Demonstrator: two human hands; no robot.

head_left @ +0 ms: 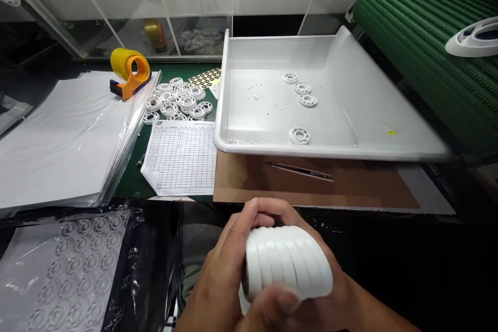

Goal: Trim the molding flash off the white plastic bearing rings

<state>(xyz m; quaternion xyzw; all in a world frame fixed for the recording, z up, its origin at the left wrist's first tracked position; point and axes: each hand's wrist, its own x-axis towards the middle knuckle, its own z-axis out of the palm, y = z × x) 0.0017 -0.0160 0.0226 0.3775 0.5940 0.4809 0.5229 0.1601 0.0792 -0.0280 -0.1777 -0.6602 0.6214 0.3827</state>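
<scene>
Clasping the stacked white pieces point(290, 257) between our left hand point(223, 270) and right hand point(337, 282), just in front of the bench point(130, 179), we judged them light, stiff and smooth enough to slip, best squeezed from both ends.

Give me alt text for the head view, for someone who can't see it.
The left hand and right hand grip a stack of white parts. Beyond, a white tray holds four loose rings and tiny white bits. A ring pile and tape dispenser sit to its left, a green belt to its right.
</scene>
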